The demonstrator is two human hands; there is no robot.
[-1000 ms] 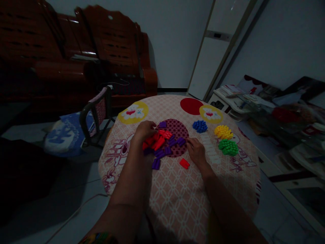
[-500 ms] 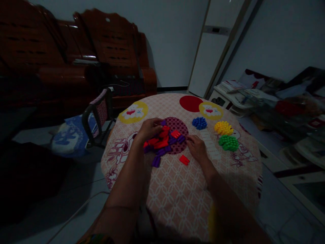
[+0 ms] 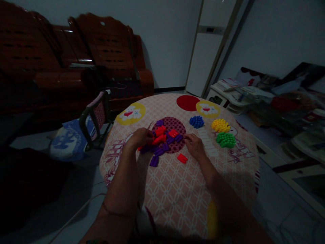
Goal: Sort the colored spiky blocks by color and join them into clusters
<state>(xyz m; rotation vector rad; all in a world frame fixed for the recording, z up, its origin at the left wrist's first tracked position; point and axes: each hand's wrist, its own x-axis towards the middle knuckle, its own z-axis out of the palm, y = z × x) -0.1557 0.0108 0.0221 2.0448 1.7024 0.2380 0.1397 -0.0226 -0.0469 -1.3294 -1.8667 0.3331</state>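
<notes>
A patterned cloth covers the round table (image 3: 175,200) in a dim room. The left hand's (image 3: 139,138) fingers curl narrowly at the left edge of the red and purple pieces (image 3: 159,139); whether they grip one, I cannot tell. The right hand's (image 3: 194,146) fingertips sit close together just right of those pieces, any hold unclear. A lone red piece (image 3: 182,158) lies just nearer the wearer than the right fingers; a blue cluster (image 3: 196,121) lies beyond them.
</notes>
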